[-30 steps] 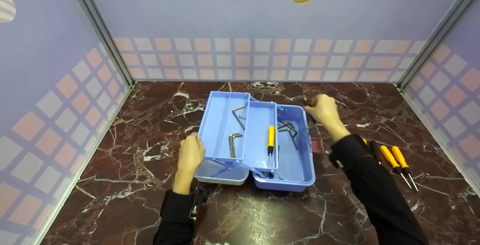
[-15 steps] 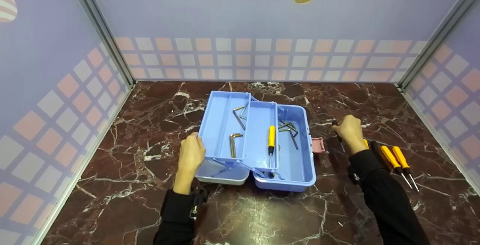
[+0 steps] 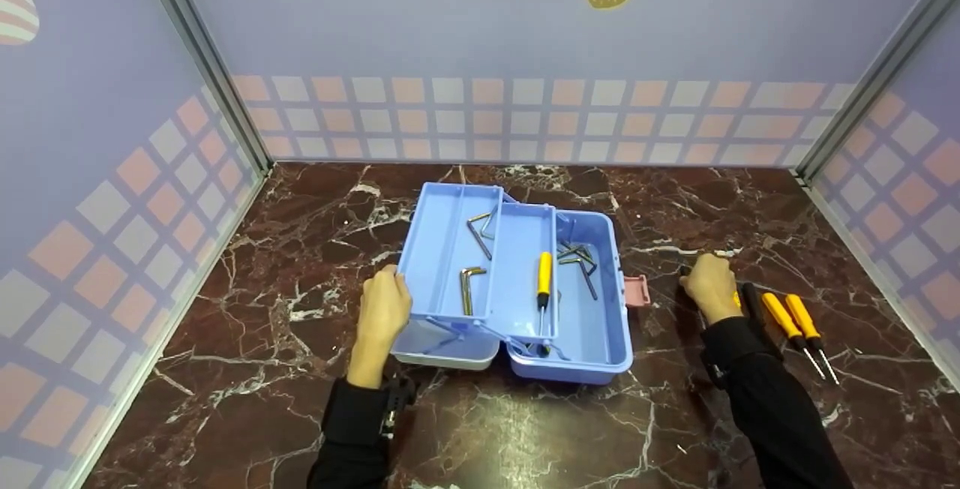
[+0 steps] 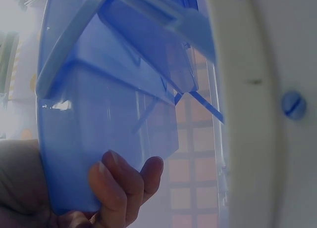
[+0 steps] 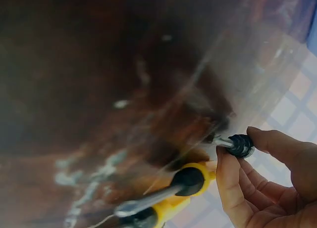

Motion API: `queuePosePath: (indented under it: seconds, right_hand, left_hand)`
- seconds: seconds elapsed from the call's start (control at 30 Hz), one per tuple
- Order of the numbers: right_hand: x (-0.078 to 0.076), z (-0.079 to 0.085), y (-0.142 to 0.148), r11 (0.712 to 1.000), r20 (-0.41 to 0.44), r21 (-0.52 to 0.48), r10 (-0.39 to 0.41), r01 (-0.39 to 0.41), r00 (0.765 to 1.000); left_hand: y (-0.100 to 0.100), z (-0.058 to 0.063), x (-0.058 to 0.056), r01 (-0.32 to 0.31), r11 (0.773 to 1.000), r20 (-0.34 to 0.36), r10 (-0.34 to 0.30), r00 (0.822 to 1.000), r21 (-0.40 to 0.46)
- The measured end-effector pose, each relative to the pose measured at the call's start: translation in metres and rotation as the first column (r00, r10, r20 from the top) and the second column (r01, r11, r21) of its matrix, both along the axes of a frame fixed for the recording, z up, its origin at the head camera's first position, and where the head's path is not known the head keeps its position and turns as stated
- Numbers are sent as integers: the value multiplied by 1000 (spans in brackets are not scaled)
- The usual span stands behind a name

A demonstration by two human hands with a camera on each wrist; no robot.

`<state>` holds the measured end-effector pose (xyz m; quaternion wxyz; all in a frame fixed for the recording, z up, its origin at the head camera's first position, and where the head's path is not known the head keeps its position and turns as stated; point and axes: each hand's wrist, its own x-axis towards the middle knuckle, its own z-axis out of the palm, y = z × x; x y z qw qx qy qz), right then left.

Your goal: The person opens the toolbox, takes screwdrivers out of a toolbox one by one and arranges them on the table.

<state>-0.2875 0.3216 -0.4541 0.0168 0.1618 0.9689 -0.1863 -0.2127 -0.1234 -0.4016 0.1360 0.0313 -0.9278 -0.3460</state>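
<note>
An unfolded blue toolbox [image 3: 619,324] stands mid-table with its stepped trays raised. My left hand [image 3: 384,301] grips the upper tray [image 3: 427,245] at its left front corner; in the left wrist view its fingers [image 4: 111,193] curl up against the tray's underside. On the right, my right hand [image 3: 711,285] is low over the table, beside the loose screwdrivers. Between thumb and fingers it pinches a black-handled screwdriver [image 5: 241,146], mostly hidden by the hand in the head view. Just by that hand lie two yellow-handled screwdrivers [image 3: 780,316] and another black handle [image 3: 752,301].
Hex keys [image 3: 465,290] lie in the upper tray, and more hex keys [image 3: 581,260] in the deep compartment. A yellow screwdriver [image 3: 544,279] rests in the middle tray. The box's pink latch [image 3: 636,291] sticks out rightward. Patterned walls [image 3: 525,121] enclose the table.
My right hand has moved from beside the toolbox's back right corner rightward and toward me, carrying the black-handled screwdriver to the other screwdrivers. The left hand keeps its hold on the tray.
</note>
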Motion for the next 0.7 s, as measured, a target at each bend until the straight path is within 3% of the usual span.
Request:
queuePosePath:
  seconds: [0.47, 0.7]
  right_hand:
    - [6, -2, -4, 999, -69, 32, 8, -5, 998]
    - [8, 10, -7, 1000, -8, 26, -10, 10, 1000]
  left_hand:
    - [0, 0, 0, 18, 1000, -7, -18, 1000, 7]
    - [-1, 0, 0, 10, 1000, -10, -10, 1000, -3]
